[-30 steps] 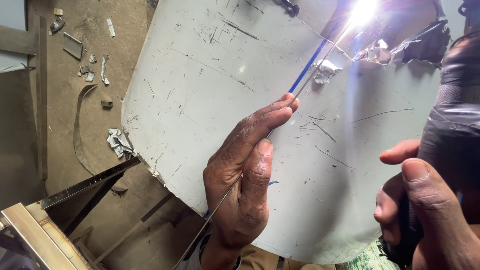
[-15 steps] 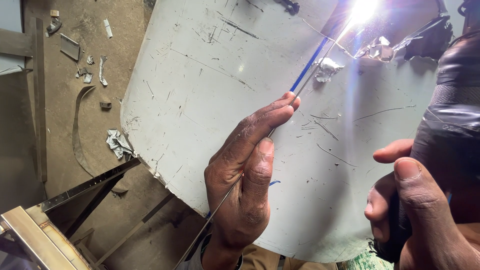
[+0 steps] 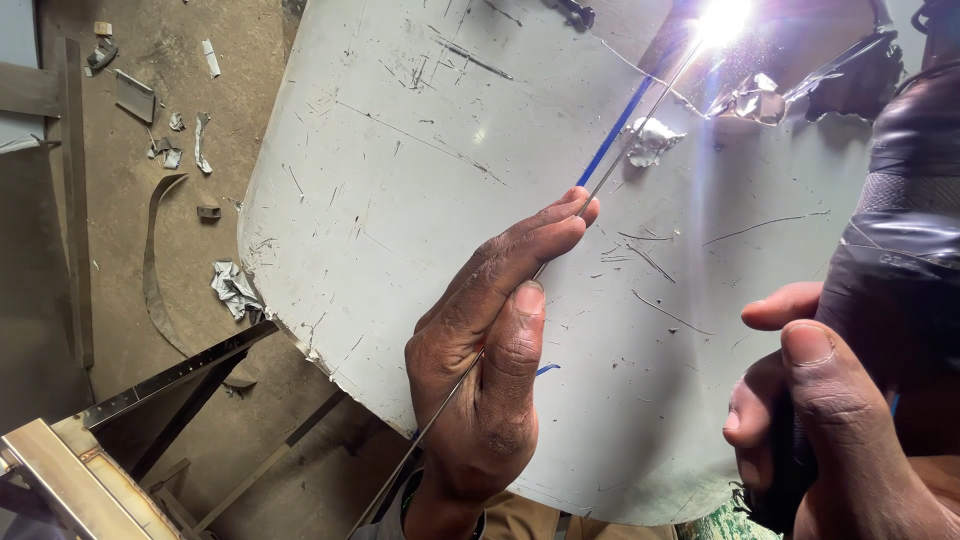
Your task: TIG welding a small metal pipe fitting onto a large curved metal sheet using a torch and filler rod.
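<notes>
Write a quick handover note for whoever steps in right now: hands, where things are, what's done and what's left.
Left hand: pinches a thin filler rod between fingers and thumb, its far tip at the bright arc.
Right hand: wrapped around a dark handle at the lower right; the tool's head cannot be seen.
Sheet: a large scratched grey metal panel, with torn film near the arc.
Done: the arc is lit at the sheet's top edge.
Left: the glare hides the seam, so the extent of the weld cannot be told.

Thin filler rod (image 3: 560, 240), slanting toward glare
</notes>
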